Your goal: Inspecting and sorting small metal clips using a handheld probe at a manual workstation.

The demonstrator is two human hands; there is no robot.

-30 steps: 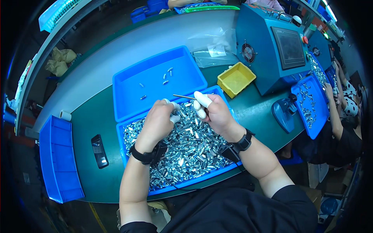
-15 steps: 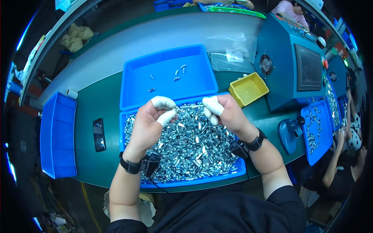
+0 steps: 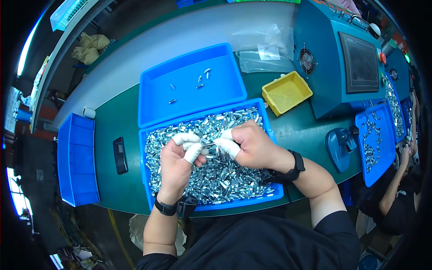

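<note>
Head view: a small metal part (image 3: 208,145) is pinched between the taped fingers (image 3: 193,152) of the left hand (image 3: 176,164) and right hand (image 3: 252,145), just above the full blue tray (image 3: 148,180). The grip is best kept light, the part turned slowly, directly over the heap.
</note>
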